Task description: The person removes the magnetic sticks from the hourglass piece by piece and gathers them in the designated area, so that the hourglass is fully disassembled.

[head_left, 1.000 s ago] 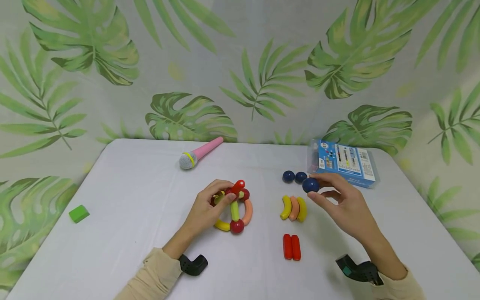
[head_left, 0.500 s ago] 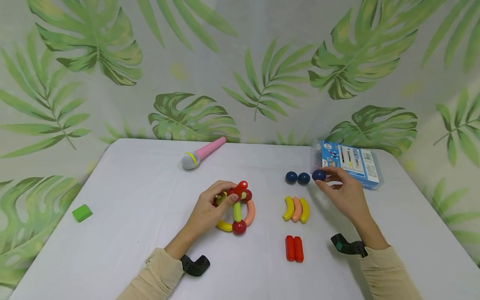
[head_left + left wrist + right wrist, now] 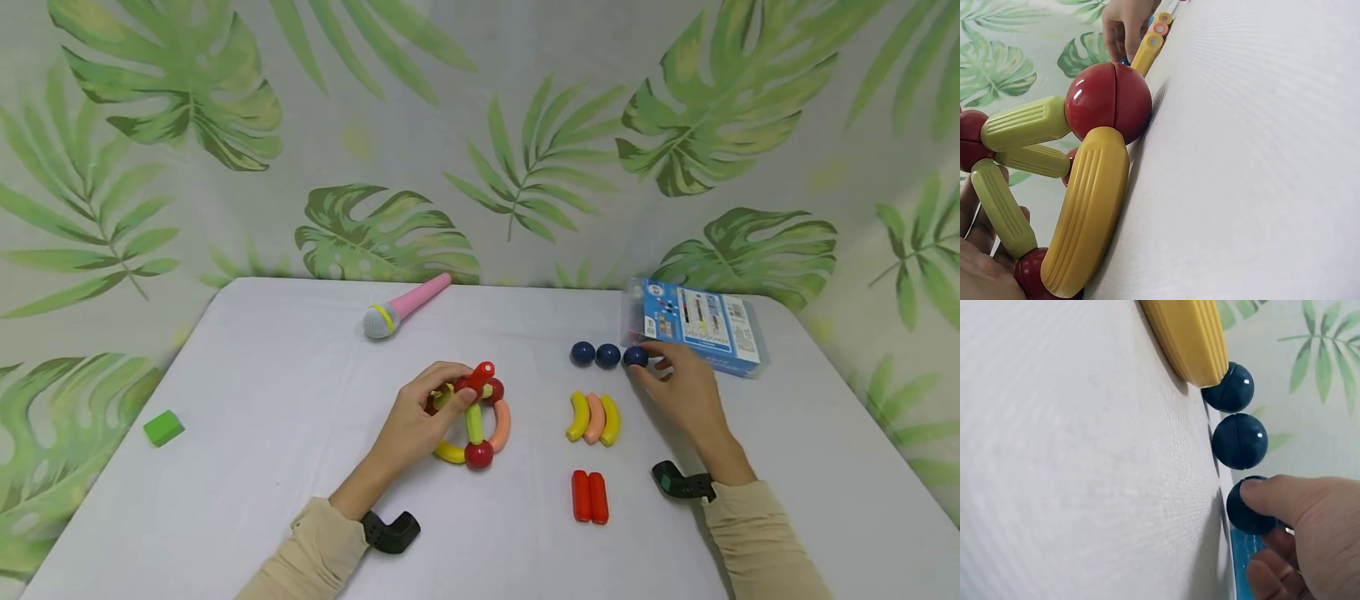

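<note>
My left hand [image 3: 422, 414] holds a toy frame built of red balls [image 3: 1109, 103], light green sticks [image 3: 474, 423] and curved yellow [image 3: 1088, 212] and peach pieces [image 3: 502, 427]. A short red stick [image 3: 481, 376] points up from its top, between thumb and fingers. Over on the right, my right hand [image 3: 684, 398] pinches a dark blue ball [image 3: 1249, 506] between thumb and fingers, low over the white table. Two more dark blue balls [image 3: 582, 353] lie in line to its left, the nearer one [image 3: 1240, 441] a small gap away.
Three curved sticks [image 3: 594, 418], yellow and peach, lie side by side between the hands. Two red sticks [image 3: 589, 497] sit closer to me. Behind the right hand is a blue box [image 3: 701, 327]. A pink microphone [image 3: 405, 307] and green block [image 3: 163, 428] lie further left.
My right hand has carried the blue ball back and right, then down to the end of the ball row. The left hand keeps its hold on the toy frame.
</note>
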Demonstrator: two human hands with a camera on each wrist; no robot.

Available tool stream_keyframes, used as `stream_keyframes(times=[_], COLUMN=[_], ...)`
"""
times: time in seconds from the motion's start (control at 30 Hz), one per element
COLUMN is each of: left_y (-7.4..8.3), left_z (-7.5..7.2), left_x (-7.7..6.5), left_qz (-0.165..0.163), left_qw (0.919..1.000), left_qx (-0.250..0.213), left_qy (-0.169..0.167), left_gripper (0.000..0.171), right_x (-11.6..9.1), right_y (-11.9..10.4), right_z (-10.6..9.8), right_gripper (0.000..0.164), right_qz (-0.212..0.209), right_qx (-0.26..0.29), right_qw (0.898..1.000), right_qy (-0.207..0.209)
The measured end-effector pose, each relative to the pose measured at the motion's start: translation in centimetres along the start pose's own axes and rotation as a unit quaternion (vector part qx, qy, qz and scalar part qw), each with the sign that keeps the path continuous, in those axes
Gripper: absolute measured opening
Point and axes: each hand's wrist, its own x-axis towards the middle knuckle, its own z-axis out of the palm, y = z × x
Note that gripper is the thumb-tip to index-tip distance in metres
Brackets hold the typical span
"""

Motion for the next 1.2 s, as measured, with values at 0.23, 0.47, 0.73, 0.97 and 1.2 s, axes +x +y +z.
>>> stream_keyframes(times=[0.23, 0.47, 0.73, 0.97, 1.2], left_y=[-0.05, 0.02, -0.08, -0.18, -0.12], left_z=[-0.14, -0.26, -0.1, -0.07, -0.06], left_x=[-0.06, -0.11, -0.01, -0.1, -0.04], left_qz=[-0.006, 0.0, 0.001, -0.003, -0.001], left_qw=[1.0, 1.0, 1.0, 1.0, 1.0], left_qx=[-0.006, -0.004, -0.007, -0.008, -0.008], left_qy=[-0.002, 0.001, -0.001, -0.004, -0.002], left_gripper=[0.023, 0.023, 0.023, 0.024, 0.024], right_x=[-0.1, -0.06, -0.14, -0.21, -0.2], right_y=[-0.2, -0.04, 0.01, -0.29, -0.57], right_z=[0.08, -0.3, -0.03, 0.14, -0.6], right_gripper=[0.044, 0.043, 0.04, 0.041, 0.046], right_qz=[0.007, -0.007, 0.008, 0.018, 0.02], right_qx=[-0.005, -0.004, -0.003, 0.002, -0.005], right_qw=[1.0, 1.0, 1.0, 1.0, 1.0], right_qy=[-0.016, -0.018, -0.014, -0.014, -0.019])
